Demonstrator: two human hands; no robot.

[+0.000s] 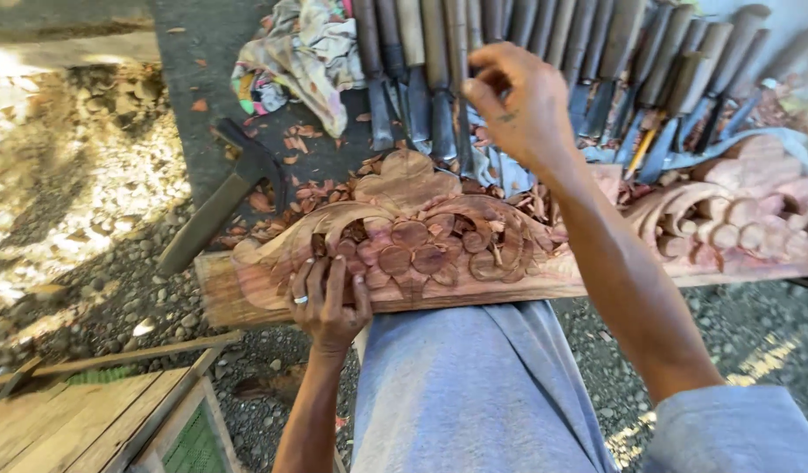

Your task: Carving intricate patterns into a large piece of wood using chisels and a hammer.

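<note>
Head view: our left hand (327, 302) presses flat, steadying the carved panel (421, 250) on our lap — right hand (520, 103), fingers pinched, grips a chisel (461, 96).

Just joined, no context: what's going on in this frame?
A person is working on a carved wooden panel with flower and scroll relief, resting across their lap. The left hand presses on the panel's near-left part. The right hand is raised over a row of chisels laid out behind the panel, fingers pinched at one handle. A mallet lies to the left among wood chips, with a crumpled cloth beyond it.
</note>
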